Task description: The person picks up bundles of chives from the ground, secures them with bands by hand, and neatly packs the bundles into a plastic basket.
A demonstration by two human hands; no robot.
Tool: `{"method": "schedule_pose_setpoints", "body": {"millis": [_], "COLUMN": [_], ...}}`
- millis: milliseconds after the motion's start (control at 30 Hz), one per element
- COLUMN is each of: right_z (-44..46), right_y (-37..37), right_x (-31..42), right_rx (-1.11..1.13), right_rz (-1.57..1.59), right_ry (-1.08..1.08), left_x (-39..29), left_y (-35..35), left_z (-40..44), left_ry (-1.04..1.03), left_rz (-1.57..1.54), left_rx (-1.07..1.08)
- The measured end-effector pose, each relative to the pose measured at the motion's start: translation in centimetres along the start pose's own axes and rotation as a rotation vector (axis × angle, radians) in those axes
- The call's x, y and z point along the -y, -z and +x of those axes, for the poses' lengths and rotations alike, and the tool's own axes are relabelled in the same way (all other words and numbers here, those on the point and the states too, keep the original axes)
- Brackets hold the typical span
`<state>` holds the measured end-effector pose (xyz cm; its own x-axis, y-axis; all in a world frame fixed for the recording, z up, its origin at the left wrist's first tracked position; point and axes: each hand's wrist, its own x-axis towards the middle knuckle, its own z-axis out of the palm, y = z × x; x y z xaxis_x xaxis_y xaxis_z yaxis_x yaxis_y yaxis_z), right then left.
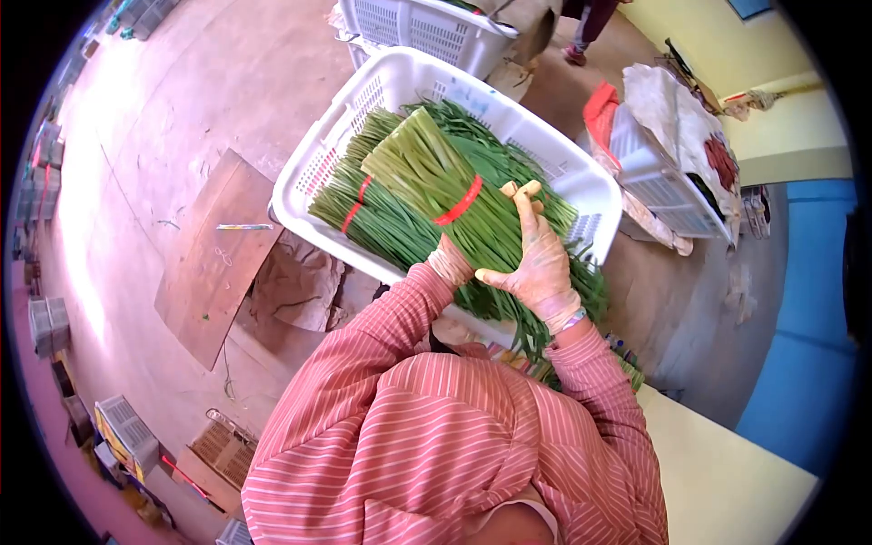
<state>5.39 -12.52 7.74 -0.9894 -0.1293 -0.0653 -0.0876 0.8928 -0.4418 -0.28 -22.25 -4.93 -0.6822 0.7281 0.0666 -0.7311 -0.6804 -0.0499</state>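
Observation:
A thick bunch of garlic chives (425, 168), tied with a red band, lies slantwise over a white plastic crate (386, 71), its cut stem ends pointing up and left. My right hand (538, 263), in a thin pale glove, grips the bunch's right side below the band, thumb across the leaves and fingers along the edge. On the other side, my left hand (454, 259) reaches under the bunch; its fingers are hidden beneath. Inside the crate, another red-banded bunch (350, 204) lies to the left, and more loose-looking green leaves (509, 154) fill the back and right.
Behind stands another white crate (427, 36). At right is a cloth-covered crate (668, 173); a person's leg (590, 27) shows at the top. A brown board (213, 263) lies on the floor at left. A pale tabletop (718, 463) is at lower right.

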Motion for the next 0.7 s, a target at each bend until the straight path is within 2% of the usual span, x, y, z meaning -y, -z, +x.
{"method": "schedule_pose_setpoints", "body": {"millis": [67,133,167,200,267,300,333,367,400,467,500,533,600,633,667,700], "right_z": [3.1,5.9,7.3,8.7,11.2,12.5,14.1,15.6,17.1,21.8,23.2,24.5,26.3,26.5,26.5,26.6], "right_y": [-0.4,-1.5,-1.7,-1.3,-0.2,0.3,0.0,-0.4,-1.0,-5.1,-7.2,-9.8,-14.7,-17.2,-19.5,-21.2], "right_x": [0.4,-0.8,-1.6,-1.8,-2.0,-1.9,-2.6,-2.9,-3.3,-4.5,-5.1,-6.4,-8.0,-8.9,-9.7,-9.8], "right_rx": [0.072,-0.08,-0.135,-0.153,-0.19,-0.16,-0.247,-0.274,-0.298,-0.32,-0.318,-0.391,-0.376,-0.296,-0.213,-0.134], "right_rz": [0.022,0.021,-0.009,-0.042,-0.159,-0.246,-0.359,-0.402,-0.443,-0.546,-0.6,-0.702,-0.779,-0.769,-0.757,-0.717], "right_ry": [-0.072,0.01,0.029,0.031,0.007,-0.046,0.04,0.071,0.1,0.162,0.146,0.167,0.085,0.021,-0.044,-0.105], "left_x": [-2.4,-5.5,-7.0,-8.6,-11.5,-12.7,-14.0,-16.0,-17.1,-19.3,-19.0,-18.6,-17.1,-16.6,-16.5,-16.3], "left_y": [-0.3,-1.1,-0.2,1.2,3.6,4.3,5.1,4.5,4.5,6.4,7.3,9.1,11.8,12.0,11.5,12.1], "left_z": [0.8,1.3,1.7,2.0,2.6,3.1,3.8,4.1,5.1,8.2,8.7,8.2,6.6,6.5,6.4,6.2], "left_ry": [-0.042,-0.13,-0.136,-0.136,-0.026,-0.095,-0.17,-0.126,-0.119,0.367,0.538,0.478,0.022,0.195,0.146,0.282], "left_rz": [0.058,-0.023,0.042,0.037,0.874,1.132,1.393,1.834,1.83,2.67,2.642,2.626,2.831,2.79,2.796,2.77], "left_rx": [-0.034,-0.142,-0.251,-0.259,-0.641,-0.716,-0.787,-0.732,-0.743,-0.439,-0.396,-0.329,-0.302,-0.326,-0.334,-0.342]}}
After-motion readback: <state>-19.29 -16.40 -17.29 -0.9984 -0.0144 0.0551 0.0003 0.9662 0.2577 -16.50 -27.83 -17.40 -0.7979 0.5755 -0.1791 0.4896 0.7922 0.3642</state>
